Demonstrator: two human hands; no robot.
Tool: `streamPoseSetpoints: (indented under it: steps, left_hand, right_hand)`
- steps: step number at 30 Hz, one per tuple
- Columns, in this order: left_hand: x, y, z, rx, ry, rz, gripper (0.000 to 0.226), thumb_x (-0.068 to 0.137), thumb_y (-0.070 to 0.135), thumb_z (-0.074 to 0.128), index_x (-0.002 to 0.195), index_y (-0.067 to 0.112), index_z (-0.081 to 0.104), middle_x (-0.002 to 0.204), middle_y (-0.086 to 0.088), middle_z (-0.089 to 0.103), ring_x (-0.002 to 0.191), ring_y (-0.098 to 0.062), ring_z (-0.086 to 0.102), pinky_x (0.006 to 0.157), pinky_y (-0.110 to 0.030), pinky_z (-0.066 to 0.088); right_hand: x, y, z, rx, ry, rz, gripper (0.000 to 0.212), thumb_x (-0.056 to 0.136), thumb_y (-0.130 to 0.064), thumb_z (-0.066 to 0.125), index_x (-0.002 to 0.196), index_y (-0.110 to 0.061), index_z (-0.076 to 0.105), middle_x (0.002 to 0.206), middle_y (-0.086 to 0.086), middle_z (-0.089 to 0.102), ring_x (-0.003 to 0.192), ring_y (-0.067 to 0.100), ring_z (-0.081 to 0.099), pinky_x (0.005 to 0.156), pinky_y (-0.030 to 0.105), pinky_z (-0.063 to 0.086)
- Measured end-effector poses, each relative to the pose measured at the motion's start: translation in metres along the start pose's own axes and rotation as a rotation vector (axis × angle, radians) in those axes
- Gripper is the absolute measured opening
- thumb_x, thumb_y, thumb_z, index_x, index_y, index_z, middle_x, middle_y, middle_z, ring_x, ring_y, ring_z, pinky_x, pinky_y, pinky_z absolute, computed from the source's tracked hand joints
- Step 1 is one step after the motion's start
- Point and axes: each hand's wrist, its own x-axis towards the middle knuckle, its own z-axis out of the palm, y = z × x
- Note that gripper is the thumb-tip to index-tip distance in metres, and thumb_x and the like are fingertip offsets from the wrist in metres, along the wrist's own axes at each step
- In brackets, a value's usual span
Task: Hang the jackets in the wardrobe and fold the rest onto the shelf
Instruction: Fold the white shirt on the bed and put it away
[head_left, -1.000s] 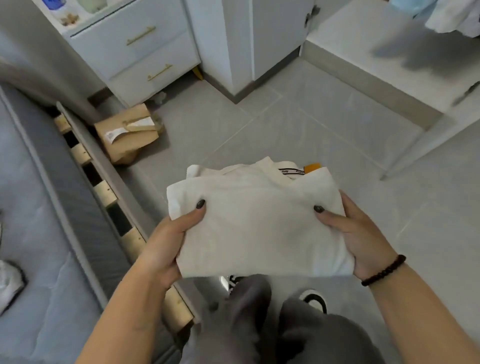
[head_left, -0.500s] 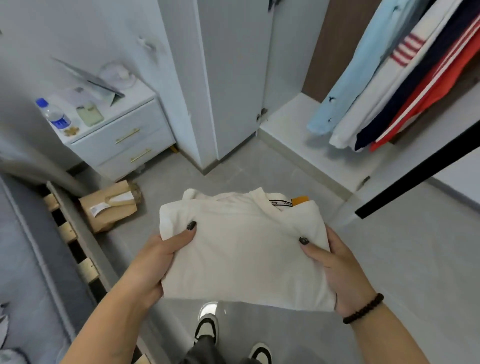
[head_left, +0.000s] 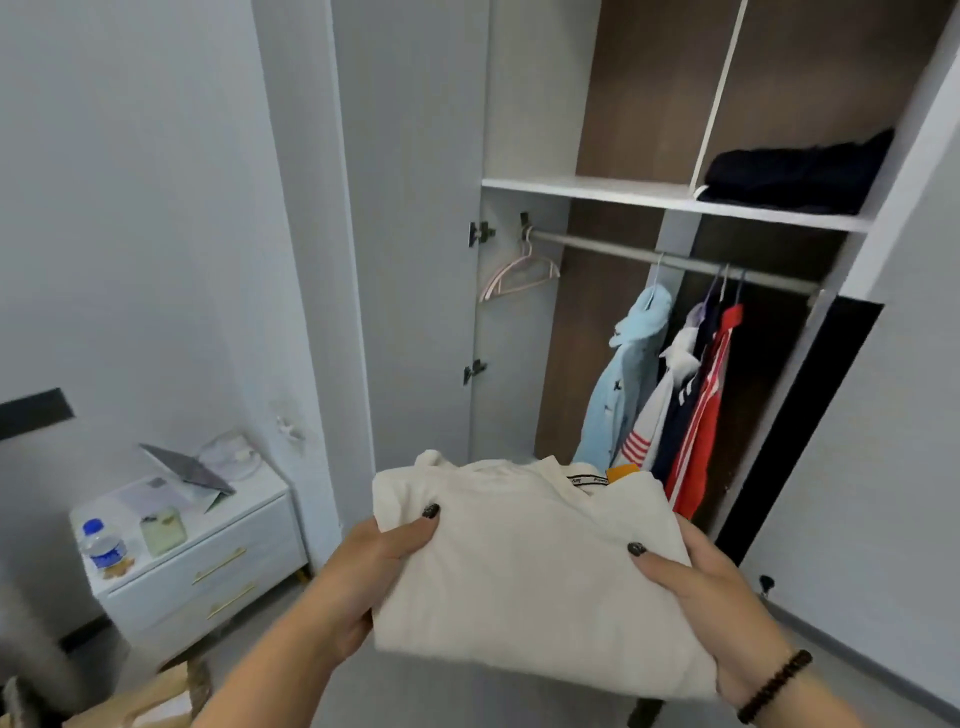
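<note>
Before an open wardrobe (head_left: 530, 104) in a pale-walled bedroom, a person holds a folded cream top (head_left: 530, 577) flat at chest level, its collar label and an orange tag turned toward the closet. Inside, a white shelf (head_left: 597, 188) runs across the upper part, split by a slanting divider, with a folded dark garment (head_left: 795, 174) lying in its right section. Under the shelf a metal rail (head_left: 623, 250) carries four jackets (head_left: 670, 395) bunched at the right: light blue, white with red stripes, navy, and red. One bare pink hanger (head_left: 519, 273) hangs alone at the rail's left end, well apart from them. At lower left stands a white nightstand (head_left: 208, 571) with two brass-handled drawers; on it rest a blue-capped water bottle (head_left: 101, 545), a small jar and a propped tablet. The left hand (head_left: 363, 577) grips the top's left edge, thumb pressed on the fabric and fingers hidden beneath. The right hand (head_left: 711, 592), with a dark beaded bracelet (head_left: 774, 686) at the wrist, clamps the right edge the same way. Both thumbnails are painted dark. The top's far edge overlaps the jackets' hems in view.
</note>
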Motion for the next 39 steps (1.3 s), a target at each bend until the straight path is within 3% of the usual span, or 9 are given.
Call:
streamPoseSetpoints:
  steps: [2, 6, 9, 14, 21, 23, 31, 35, 39]
  left_hand:
    - [0.007, 0.026, 0.004, 0.031, -0.008, 0.045, 0.03, 0.086, 0.03, 0.07, 0.112, 0.014, 0.068, 0.099, -0.007, 0.076, 0.088, -0.023, 0.074, 0.059, -0.03, 0.057]
    - [0.027, 0.07, 0.005, 0.114, -0.061, 0.136, 0.033, 0.086, 0.037, 0.069, 0.114, 0.02, 0.067, 0.102, -0.001, 0.076, 0.093, -0.019, 0.073, 0.075, -0.034, 0.054]
    - [0.055, 0.101, 0.002, 0.16, -0.1, 0.196, 0.032, 0.088, 0.037, 0.068, 0.116, 0.023, 0.064, 0.103, 0.003, 0.076, 0.093, -0.015, 0.073, 0.076, -0.031, 0.054]
    - [0.126, 0.163, -0.007, 0.236, -0.132, 0.309, 0.028, 0.091, 0.038, 0.065, 0.117, 0.029, 0.062, 0.101, 0.009, 0.075, 0.092, -0.01, 0.072, 0.08, -0.031, 0.054]
    - [0.239, 0.265, -0.028, 0.32, -0.158, 0.389, 0.02, 0.092, 0.032, 0.064, 0.112, 0.027, 0.063, 0.093, 0.01, 0.076, 0.084, -0.008, 0.073, 0.067, -0.026, 0.055]
    - [0.271, 0.289, -0.033, 0.335, -0.173, 0.388, 0.019, 0.093, 0.028, 0.063, 0.111, 0.024, 0.064, 0.094, 0.007, 0.077, 0.084, -0.01, 0.073, 0.063, -0.026, 0.056]
    - [0.38, 0.349, -0.016, 0.322, -0.198, 0.432, 0.018, 0.095, 0.021, 0.06, 0.113, 0.021, 0.063, 0.094, 0.005, 0.077, 0.08, -0.012, 0.073, 0.059, -0.027, 0.056]
    - [0.436, 0.37, 0.01, 0.284, -0.176, 0.493, 0.018, 0.096, 0.016, 0.055, 0.11, 0.022, 0.064, 0.091, 0.007, 0.077, 0.079, -0.01, 0.073, 0.058, -0.026, 0.056]
    - [0.496, 0.398, 0.034, 0.18, -0.154, 0.506, 0.021, 0.096, 0.011, 0.052, 0.111, 0.021, 0.064, 0.097, 0.004, 0.076, 0.085, -0.014, 0.073, 0.066, -0.031, 0.057]
  right_hand:
    - [0.008, -0.026, 0.0, -0.015, 0.011, -0.052, 0.038, 0.086, -0.007, 0.066, 0.106, -0.04, 0.062, 0.096, -0.008, 0.074, 0.086, 0.018, 0.072, 0.075, 0.039, 0.057]
    - [0.029, -0.065, 0.005, -0.044, 0.007, -0.126, 0.039, 0.086, -0.006, 0.066, 0.11, -0.037, 0.062, 0.1, -0.007, 0.074, 0.089, 0.019, 0.072, 0.077, 0.042, 0.058]
    - [0.057, -0.088, 0.014, -0.09, 0.026, -0.177, 0.039, 0.086, -0.005, 0.065, 0.113, -0.032, 0.062, 0.1, -0.005, 0.074, 0.089, 0.02, 0.072, 0.076, 0.04, 0.057]
    - [0.128, -0.132, 0.039, -0.218, 0.112, -0.243, 0.037, 0.085, -0.004, 0.065, 0.111, -0.029, 0.062, 0.092, -0.005, 0.075, 0.081, 0.017, 0.072, 0.061, 0.03, 0.056]
    - [0.255, -0.205, 0.088, -0.295, 0.241, -0.279, 0.032, 0.085, -0.01, 0.067, 0.115, -0.018, 0.06, 0.106, 0.007, 0.068, 0.097, 0.029, 0.065, 0.09, 0.049, 0.052]
    - [0.288, -0.22, 0.097, -0.292, 0.262, -0.281, 0.031, 0.085, -0.009, 0.067, 0.115, -0.016, 0.061, 0.107, 0.008, 0.068, 0.097, 0.03, 0.065, 0.091, 0.05, 0.052]
    - [0.411, -0.294, 0.093, -0.557, 0.331, -0.396, 0.019, 0.082, -0.008, 0.067, 0.101, -0.008, 0.064, 0.1, 0.012, 0.067, 0.083, 0.022, 0.062, 0.069, 0.03, 0.048]
    - [0.482, -0.34, 0.084, -0.652, 0.339, -0.428, 0.024, 0.081, -0.007, 0.067, 0.104, -0.001, 0.063, 0.103, 0.017, 0.065, 0.087, 0.028, 0.06, 0.066, 0.029, 0.045]
    - [0.556, -0.401, 0.078, -0.775, 0.287, -0.481, 0.024, 0.08, -0.007, 0.066, 0.102, 0.0, 0.063, 0.099, 0.012, 0.064, 0.078, 0.021, 0.056, 0.059, 0.027, 0.042]
